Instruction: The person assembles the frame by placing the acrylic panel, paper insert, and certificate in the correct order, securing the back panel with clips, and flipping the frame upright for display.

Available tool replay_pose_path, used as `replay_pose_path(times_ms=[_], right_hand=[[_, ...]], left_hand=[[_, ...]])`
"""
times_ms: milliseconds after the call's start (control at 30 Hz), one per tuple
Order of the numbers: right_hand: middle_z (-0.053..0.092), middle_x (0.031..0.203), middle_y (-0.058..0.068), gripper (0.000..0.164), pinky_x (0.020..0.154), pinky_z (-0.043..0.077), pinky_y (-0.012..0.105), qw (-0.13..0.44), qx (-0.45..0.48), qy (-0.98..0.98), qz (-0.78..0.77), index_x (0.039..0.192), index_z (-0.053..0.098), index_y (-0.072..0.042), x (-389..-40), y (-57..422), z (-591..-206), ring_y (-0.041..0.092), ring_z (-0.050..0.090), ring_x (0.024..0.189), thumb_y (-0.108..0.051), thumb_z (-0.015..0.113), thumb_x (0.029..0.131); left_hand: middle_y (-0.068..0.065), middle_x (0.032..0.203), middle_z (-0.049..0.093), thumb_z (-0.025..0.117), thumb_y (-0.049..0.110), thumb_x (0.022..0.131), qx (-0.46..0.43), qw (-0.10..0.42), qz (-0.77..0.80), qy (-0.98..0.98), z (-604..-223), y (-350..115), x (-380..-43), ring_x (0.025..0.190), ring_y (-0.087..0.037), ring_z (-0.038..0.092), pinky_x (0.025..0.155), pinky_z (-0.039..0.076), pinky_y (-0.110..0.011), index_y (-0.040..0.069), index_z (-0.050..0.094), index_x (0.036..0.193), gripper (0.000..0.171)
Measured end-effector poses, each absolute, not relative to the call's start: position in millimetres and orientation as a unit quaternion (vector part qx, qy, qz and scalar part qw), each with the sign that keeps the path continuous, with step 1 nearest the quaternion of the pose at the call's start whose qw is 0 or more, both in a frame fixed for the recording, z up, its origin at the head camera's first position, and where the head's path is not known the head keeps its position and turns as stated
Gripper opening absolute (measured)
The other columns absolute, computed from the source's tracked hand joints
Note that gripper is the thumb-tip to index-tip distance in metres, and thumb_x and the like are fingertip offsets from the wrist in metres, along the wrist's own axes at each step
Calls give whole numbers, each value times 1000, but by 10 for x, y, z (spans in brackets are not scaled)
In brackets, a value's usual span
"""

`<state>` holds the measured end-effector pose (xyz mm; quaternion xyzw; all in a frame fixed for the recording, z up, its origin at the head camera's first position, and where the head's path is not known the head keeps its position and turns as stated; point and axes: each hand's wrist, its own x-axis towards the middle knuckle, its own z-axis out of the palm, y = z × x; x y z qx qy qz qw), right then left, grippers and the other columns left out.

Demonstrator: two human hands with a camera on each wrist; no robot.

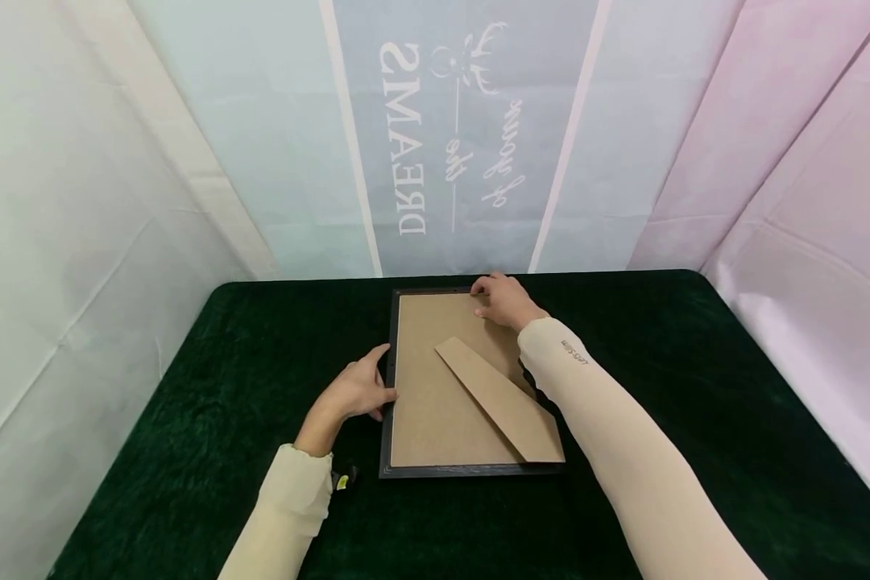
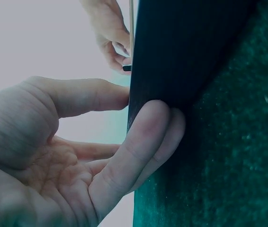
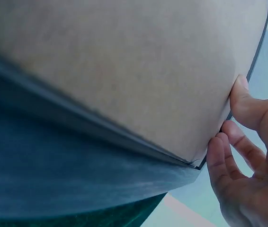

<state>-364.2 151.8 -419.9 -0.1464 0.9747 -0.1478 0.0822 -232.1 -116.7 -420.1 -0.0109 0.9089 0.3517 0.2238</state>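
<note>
A picture frame (image 1: pixel 471 470) with a dark border lies face down, its brown backing board (image 1: pixel 419 387) upward. A tapered easel stand (image 1: pixel 503 403) slants across the board toward the near right corner. My left hand (image 1: pixel 358 388) grips the frame's left side, thumb on the top of the border and fingers against its outer side. At the far edge, toward the right corner, my right hand (image 1: pixel 506 300) holds the frame with curled fingers, its thumb on the board in the right wrist view. A small black piece (image 2: pixel 127 68) shows by the right fingertips in the left wrist view.
Dark green plush cloth (image 1: pixel 261 362) covers the table under the frame. A pale curtain (image 1: pixel 471 161) with white lettering hangs right behind the far edge, and white and pink cloth hangs at the sides. A small black device (image 1: pixel 344 480) with a yellow-green mark sits by the left wrist.
</note>
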Motion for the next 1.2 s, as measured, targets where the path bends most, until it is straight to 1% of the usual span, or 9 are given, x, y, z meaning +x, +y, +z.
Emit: replay_pose_path(times_ms=[300,433,567,667,800,867,933,1067,1200], right_hand=[[54,133,18,47,106,43,47,78,-143,974,-158,136,53,-12,-3640,1524,-4225,37,50,124,-23,70,94],[56,133,18,50,105,45,47,102,-144,969,-172,137,52,-10,-3623,1525,-4214,35,53,122,-22,72,93],[58,135,17,54,106,45,46,132,-154,966,-158,139,52,-11,-3591,1484,-4102,32,56,124,-22,74,91],[59,137,13,54,107,45,45,136,-187,960,-159,139,54,-14,-3533,1357,-3954,29,55,127,-21,74,90],[59,136,7,46,103,49,43,152,-287,928,-183,134,60,-17,-3369,1045,-3800,27,57,125,-20,73,91],[57,139,5,46,103,51,41,166,-338,909,-178,135,60,-17,-3274,878,-3772,26,57,126,-19,73,91],[51,145,3,49,106,49,39,170,-363,901,-166,137,58,-19,-3196,741,-3781,24,54,130,-16,74,91],[40,157,2,58,116,40,38,146,-346,917,-132,143,52,-23,-3148,606,-3862,22,44,141,-7,72,91],[37,159,4,66,117,38,39,140,-333,925,-123,146,47,-23,-3240,628,-3975,22,40,143,-3,72,88]], left_hand=[[-10,78,63,72,12,90,-9,222,356,908,-4212,-1151,-2309,55,-17,68,63,58,-30,14,21,158,85],[-9,77,62,71,10,89,-8,223,367,903,-4262,-1158,-2265,53,-17,67,61,58,-29,13,22,158,84],[-10,77,61,71,9,90,-6,217,377,900,-4302,-1163,-2235,52,-17,66,60,58,-29,12,22,158,83],[-10,78,60,70,9,90,-6,213,382,899,-4308,-1176,-2228,53,-17,67,59,58,-30,12,22,158,83],[-10,79,60,70,10,90,-11,218,379,899,-4284,-1206,-2224,54,-17,67,60,58,-30,12,21,158,84],[-11,79,61,71,10,90,-12,222,381,897,-4268,-1218,-2225,55,-17,67,61,59,-30,12,21,158,84],[-11,79,61,71,10,90,-13,223,384,896,-4255,-1225,-2228,55,-18,67,61,59,-30,13,21,158,85],[-12,78,60,71,11,90,-8,221,388,895,-4234,-1215,-2250,56,-19,67,61,59,-31,13,20,158,85],[-11,78,60,71,11,91,-4,220,386,896,-4220,-1191,-2265,55,-18,67,60,59,-31,13,20,158,85]])
